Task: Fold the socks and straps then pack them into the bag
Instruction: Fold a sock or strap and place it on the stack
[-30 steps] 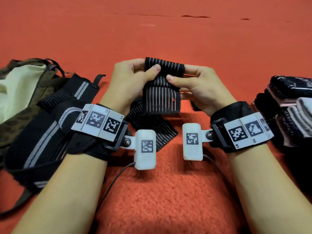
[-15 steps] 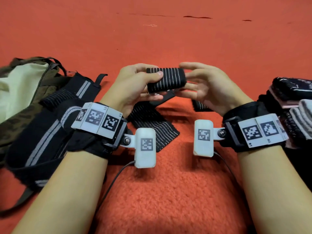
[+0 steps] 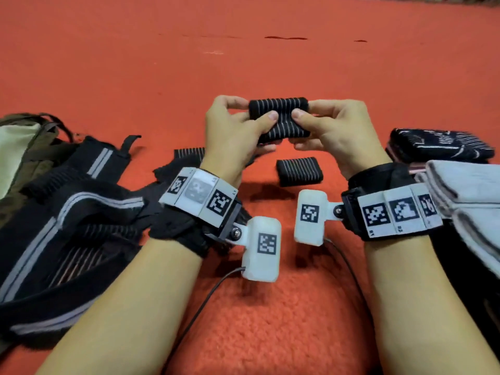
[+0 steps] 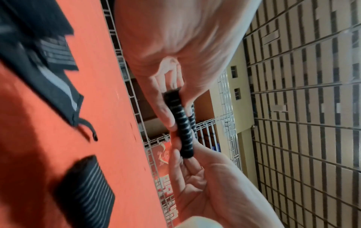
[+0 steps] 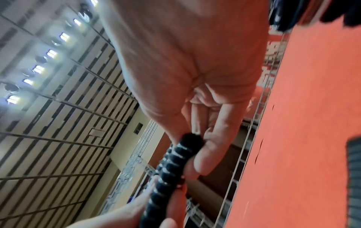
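Both hands hold a folded black striped sock (image 3: 280, 121) up above the red carpet (image 3: 243, 63), the left hand (image 3: 232, 131) pinching its left end and the right hand (image 3: 331, 128) its right end. A second folded striped sock (image 3: 299, 171) lies on the carpet just below. Black straps (image 3: 67, 212) and an olive bag (image 3: 19, 150) lie to the left; stacked folded socks (image 3: 438, 144) sit to the right.
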Demonstrator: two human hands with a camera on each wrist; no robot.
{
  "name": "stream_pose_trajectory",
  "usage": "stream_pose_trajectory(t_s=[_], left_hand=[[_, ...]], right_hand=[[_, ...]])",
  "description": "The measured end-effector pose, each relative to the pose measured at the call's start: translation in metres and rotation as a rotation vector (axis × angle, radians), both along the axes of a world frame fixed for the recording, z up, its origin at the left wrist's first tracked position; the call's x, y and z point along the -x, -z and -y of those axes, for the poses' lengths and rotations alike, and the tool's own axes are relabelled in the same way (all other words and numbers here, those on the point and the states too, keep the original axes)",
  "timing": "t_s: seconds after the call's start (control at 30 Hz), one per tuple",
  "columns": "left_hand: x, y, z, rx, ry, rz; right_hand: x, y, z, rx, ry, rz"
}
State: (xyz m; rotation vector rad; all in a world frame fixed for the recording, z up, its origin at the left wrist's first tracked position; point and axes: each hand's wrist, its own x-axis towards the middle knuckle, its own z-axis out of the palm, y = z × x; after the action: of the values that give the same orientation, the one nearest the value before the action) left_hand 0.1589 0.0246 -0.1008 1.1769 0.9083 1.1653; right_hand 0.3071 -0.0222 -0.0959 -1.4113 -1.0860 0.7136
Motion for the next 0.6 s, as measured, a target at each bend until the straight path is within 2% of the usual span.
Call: stream_pose_trajectory(t_s=[0.13,0.23,0.33,0.6], left_hand=[[-0.038,0.015,-0.008,0.159,0.14,-0.141],[-0.046,0.035,-0.016,0.171,0.11,-0.249],[-0.045,0.051,-0.024,0.141,0.047,-0.292],[-0.049,0.069,-0.024,0.1,0.071,-0.347]], right_hand=[[-0.034,0.016,-0.001,0.168,0.186,0.009],[-0.043,0.034,-0.01,0.264,0.304,0.073],[-0.044,0.045,-0.013,0.347,0.303,0.164],[-0.049,0.055,-0.014,0.441,0.332,0.184]])
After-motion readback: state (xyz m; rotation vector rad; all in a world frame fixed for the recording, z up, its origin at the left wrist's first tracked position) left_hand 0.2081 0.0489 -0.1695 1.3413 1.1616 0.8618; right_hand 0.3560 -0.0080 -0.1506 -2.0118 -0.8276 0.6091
